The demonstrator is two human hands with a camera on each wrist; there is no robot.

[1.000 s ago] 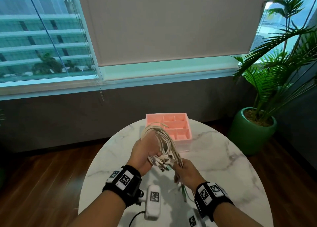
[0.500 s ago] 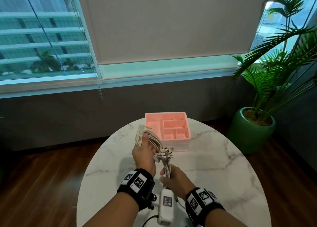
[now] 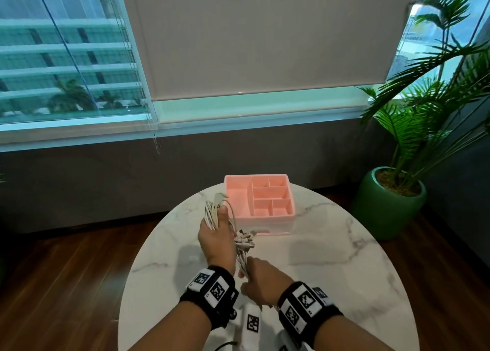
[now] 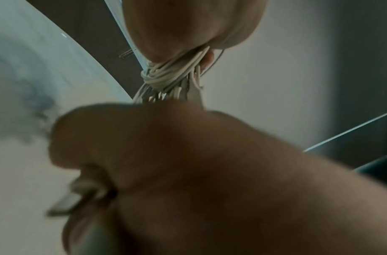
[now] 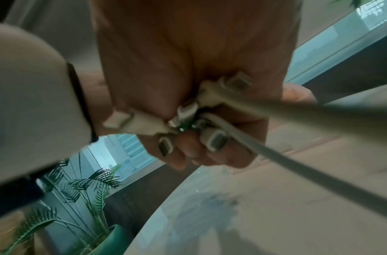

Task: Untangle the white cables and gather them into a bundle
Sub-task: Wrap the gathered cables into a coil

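In the head view my left hand grips a bundle of looped white cables above the marble table. The loop stands up past my thumb. A cluster of plugs sticks out to the right of that hand. Just below, my right hand holds the hanging strands close to my left wrist. The left wrist view shows the wound cables coming out under a fist. In the right wrist view curled fingers clasp several white plugs.
A pink divided organizer tray stands at the table's far edge, just beyond the cables, with a thin pink strip lying in front of it. A potted palm stands on the floor to the right. Wall and window lie behind.
The wide fan of cable loops has drawn in to a narrow loop over my left thumb. My right hand has slid left and toward me along the strands, ending by my left wrist.
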